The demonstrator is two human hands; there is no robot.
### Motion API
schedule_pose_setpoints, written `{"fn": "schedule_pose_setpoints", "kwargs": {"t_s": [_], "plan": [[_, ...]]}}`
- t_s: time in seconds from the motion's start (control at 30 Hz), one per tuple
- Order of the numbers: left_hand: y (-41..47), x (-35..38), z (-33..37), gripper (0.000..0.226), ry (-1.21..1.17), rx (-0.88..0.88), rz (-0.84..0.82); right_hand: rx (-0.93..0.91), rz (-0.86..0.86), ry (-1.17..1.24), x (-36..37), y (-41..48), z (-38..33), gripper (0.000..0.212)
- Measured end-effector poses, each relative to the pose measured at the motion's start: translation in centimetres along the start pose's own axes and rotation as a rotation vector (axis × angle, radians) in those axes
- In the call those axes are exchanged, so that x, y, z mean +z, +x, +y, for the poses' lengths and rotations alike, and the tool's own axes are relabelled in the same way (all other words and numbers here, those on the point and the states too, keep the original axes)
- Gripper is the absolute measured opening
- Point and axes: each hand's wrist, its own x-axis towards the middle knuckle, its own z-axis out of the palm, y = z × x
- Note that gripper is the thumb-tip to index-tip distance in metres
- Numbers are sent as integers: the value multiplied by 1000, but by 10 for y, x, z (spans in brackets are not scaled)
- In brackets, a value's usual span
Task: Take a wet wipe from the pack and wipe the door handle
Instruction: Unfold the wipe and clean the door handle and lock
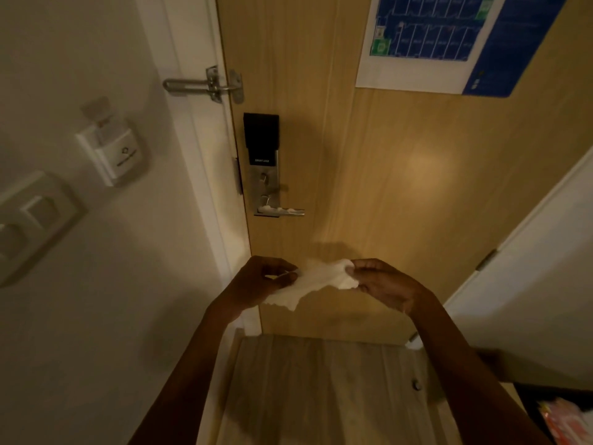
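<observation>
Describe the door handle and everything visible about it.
The door handle is a slim lever that looks like brushed silver metal, projecting horizontally to the right from the bottom of a tall metal lock plate near the wooden door's left edge. Above it the plate carries a small turn knob and a black reader panel. White blobs, apparently foam or some residue, sit along the lever's top. Nothing touches it: both hands hold the wet wipe lower down, clear of it.
</observation>
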Motion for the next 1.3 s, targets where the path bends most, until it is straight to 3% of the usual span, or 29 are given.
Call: {"fn": "schedule_pose_setpoints", "kwargs": {"t_s": [0.07,0.53,0.63,0.77,0.9,1.13,1.2,1.3], "plan": [[-3,-3,-6,17,7,-8,18,-19,19,111,0,3,4,64],[-22,-23,-32,11,-29,-14,82,-124,88,341,17,15,-14,56],[-24,-27,-42,10,-72,-16,63,-161,89,261,27,16,-31,52],[-22,-28,-52,9,-117,-38,4,-182,55,-21,43,17,-57,21],[-19,-26,-50,13,-211,-75,-31,-230,17,-271,55,17,-80,20],[0,-15,-29,73,-388,-89,-64,-223,-63,-420,62,24,-105,16],[9,-11,-24,62,-398,-99,-58,-228,-54,-445,62,25,-109,17],[21,-8,-20,27,-383,-75,18,-209,-8,-446,56,28,-111,20]]}}
